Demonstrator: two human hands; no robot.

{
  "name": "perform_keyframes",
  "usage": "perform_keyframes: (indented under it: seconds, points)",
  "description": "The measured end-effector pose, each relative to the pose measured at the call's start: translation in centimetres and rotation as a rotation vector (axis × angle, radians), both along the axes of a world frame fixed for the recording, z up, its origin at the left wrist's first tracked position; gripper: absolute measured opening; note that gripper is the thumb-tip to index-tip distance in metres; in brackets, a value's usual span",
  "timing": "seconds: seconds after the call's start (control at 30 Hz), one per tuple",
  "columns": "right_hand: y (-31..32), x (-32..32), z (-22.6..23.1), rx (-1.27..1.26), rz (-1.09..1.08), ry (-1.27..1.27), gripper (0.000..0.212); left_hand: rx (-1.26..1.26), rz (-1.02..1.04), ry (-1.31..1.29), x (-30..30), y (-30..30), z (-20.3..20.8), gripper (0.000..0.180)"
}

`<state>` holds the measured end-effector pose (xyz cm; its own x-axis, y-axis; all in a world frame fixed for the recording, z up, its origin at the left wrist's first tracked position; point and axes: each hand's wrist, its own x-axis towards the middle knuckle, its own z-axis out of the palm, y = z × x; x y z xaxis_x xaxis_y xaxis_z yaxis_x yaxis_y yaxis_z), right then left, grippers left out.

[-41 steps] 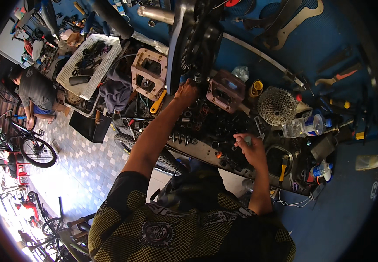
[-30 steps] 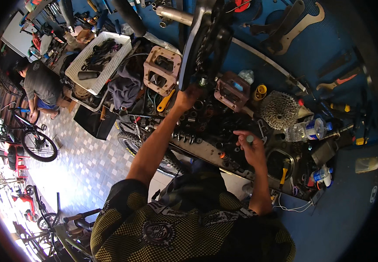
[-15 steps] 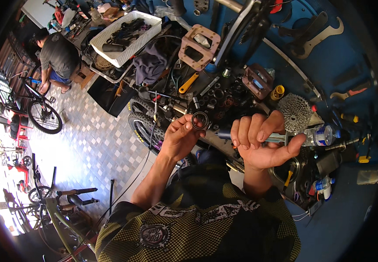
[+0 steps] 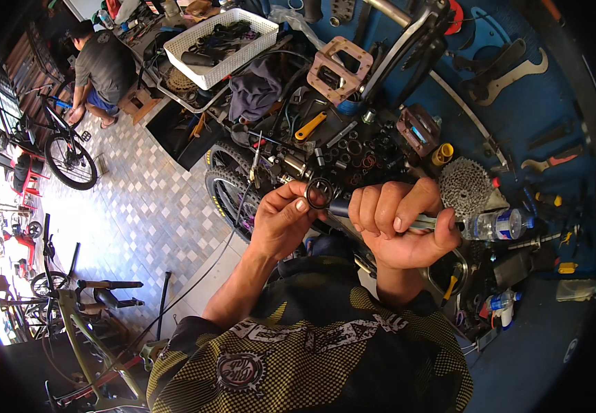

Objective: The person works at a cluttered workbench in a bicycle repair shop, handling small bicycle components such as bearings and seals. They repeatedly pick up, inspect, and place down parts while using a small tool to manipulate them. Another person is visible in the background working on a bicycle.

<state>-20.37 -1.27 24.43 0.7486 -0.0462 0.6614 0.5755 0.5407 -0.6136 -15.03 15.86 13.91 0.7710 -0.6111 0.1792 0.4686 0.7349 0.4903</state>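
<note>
My left hand (image 4: 279, 224) pinches a dark ring-shaped bearing (image 4: 330, 195) between thumb and fingertips, its round opening facing me. Close on its right, my right hand (image 4: 401, 227) is wrapped round a tube-shaped tool (image 4: 340, 206). The tool's dark end points at the bearing; a pale metal bar shows beside my thumb. Whether the tip touches the bearing I cannot tell. Beyond my hands, small rings and metal parts (image 4: 353, 149) lie scattered on the bench. A yellow-handled tool (image 4: 310, 126) is among them.
A white basket (image 4: 260, 38) of parts stands at the back, with a grey cloth (image 4: 253, 89) nearby. Bike pedals (image 4: 341, 69), a cassette (image 4: 464, 186) and a plastic bottle (image 4: 501, 225) are on the right. Another person (image 4: 105, 65) crouches by a bicycle (image 4: 71, 162) at far left.
The bearing has turned slightly in my left fingers. My right hand with the tool has come a little left, closer to it. The whole view has shifted slightly.
</note>
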Motion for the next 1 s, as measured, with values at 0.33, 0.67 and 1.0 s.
perform_keyframes:
  seconds: [0.33,0.67,1.0]
  points:
    - [0.3,-0.6,0.4,-0.031,0.002,0.004,0.05,-0.016,0.002,0.01,-0.5,0.1,0.6,0.016]
    - [-0.8,-0.2,1.0,-0.074,-0.022,0.008,0.045,0.016,-0.037,-0.064,-0.1,0.0,0.9,0.019]
    - [-1.0,1.0,1.0,-0.093,-0.031,0.0,0.047,0.003,-0.08,-0.061,0.2,-0.1,1.1,0.018]
